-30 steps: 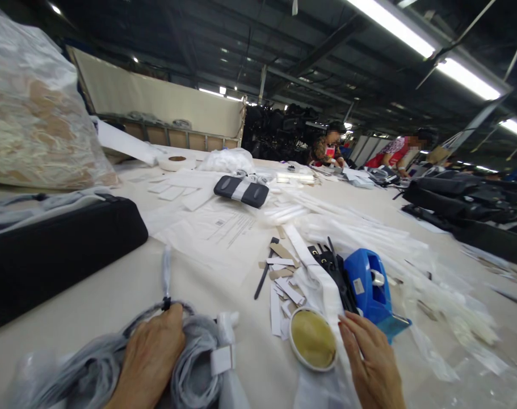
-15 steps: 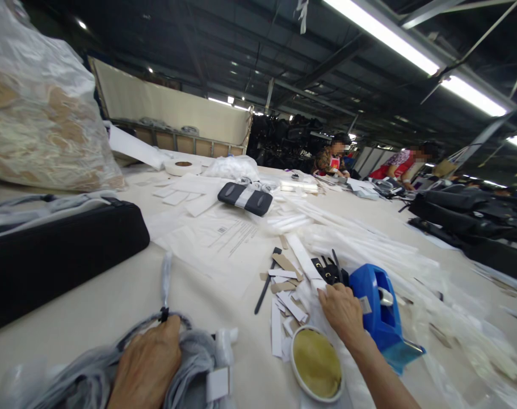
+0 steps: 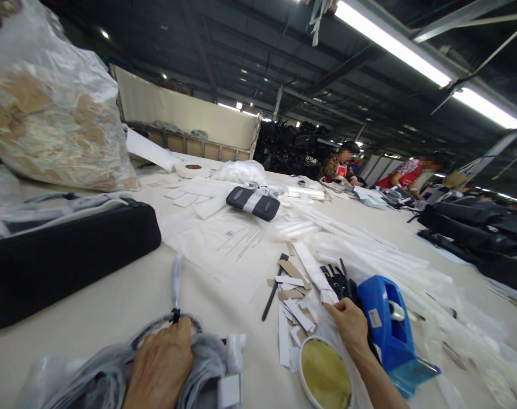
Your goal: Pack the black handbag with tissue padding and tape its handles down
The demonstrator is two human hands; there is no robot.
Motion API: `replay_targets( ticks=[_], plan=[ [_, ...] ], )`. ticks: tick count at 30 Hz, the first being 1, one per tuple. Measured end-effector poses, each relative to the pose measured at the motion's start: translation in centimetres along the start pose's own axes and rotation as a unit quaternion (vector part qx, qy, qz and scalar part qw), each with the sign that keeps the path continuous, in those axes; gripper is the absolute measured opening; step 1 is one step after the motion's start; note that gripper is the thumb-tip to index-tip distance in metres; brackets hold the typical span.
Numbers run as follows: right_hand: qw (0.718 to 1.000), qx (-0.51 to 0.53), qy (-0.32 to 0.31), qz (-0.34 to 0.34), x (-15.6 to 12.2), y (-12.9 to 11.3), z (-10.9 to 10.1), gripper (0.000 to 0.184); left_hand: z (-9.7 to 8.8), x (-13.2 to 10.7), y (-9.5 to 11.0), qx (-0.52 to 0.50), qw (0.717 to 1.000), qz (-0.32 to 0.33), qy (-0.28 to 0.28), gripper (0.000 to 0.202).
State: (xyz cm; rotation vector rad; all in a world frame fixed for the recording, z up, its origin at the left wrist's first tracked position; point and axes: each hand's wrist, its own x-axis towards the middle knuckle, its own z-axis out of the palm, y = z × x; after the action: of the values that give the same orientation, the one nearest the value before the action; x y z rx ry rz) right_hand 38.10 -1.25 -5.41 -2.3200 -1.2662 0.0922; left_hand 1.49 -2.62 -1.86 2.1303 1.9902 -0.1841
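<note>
Right hand (image 3: 347, 324) has moved up from beside the yellow-faced dish (image 3: 326, 372); thumb and fingers now nearly closed, pinching a white strip (image 3: 312, 270) that runs to 11 o'clock. Both hands thus occupied. From it: blue tape dispenser (image 3: 383, 338) at 3, dish at 7. Left hand (image 3: 160, 360), at 9: fist around grey-wrapped bundle (image 3: 206, 363).

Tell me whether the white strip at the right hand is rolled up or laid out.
Laid out: the white strip shows its length, running away from the fingertips of the right hand.
</note>
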Motion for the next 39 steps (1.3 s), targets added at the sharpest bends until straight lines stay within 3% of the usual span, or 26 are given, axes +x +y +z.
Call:
replay_targets(
  ticks=[8, 14, 19, 22, 29, 34, 39],
  plan=[
    [0.981, 0.192, -0.039, -0.004, -0.9, -0.2, -1.2, 0.032, 0.5, 0.2, -0.4, -0.006, 1.0, 0.014, 0.024, 0.047],
    [0.925, 0.35, -0.138, 0.05, -1.6, 0.6, -2.4, 0.027, 0.4, 0.0, -0.3, -0.003, 1.0, 0.008, 0.015, 0.048],
    [0.885, 0.422, -0.155, 0.119, -0.6, 0.2, -2.5, 0.035, 0.1, 0.0, -0.2, -0.013, 1.0, 0.008, 0.018, 0.045],
    [0.867, 0.444, -0.14, 0.179, 0.2, -0.7, -2.5, 0.044, 0.0, 0.0, -0.2, -0.009, 1.0, 0.006, 0.018, 0.046],
    [0.856, 0.412, -0.14, 0.279, 1.1, -2.6, -2.2, 0.03, -0.4, -0.3, 0.1, -0.015, 1.0, 0.008, 0.016, 0.048],
    [0.858, 0.403, -0.147, 0.283, 1.4, -2.6, -1.5, 0.021, -0.1, -0.4, 0.3, -0.026, 0.999, 0.007, 0.039, 0.047],
    [0.85, 0.414, -0.164, 0.282, 0.5, -1.3, -2.0, 0.023, 0.2, -0.5, 0.2, -0.027, 0.998, 0.015, 0.054, 0.047]
  ],
)
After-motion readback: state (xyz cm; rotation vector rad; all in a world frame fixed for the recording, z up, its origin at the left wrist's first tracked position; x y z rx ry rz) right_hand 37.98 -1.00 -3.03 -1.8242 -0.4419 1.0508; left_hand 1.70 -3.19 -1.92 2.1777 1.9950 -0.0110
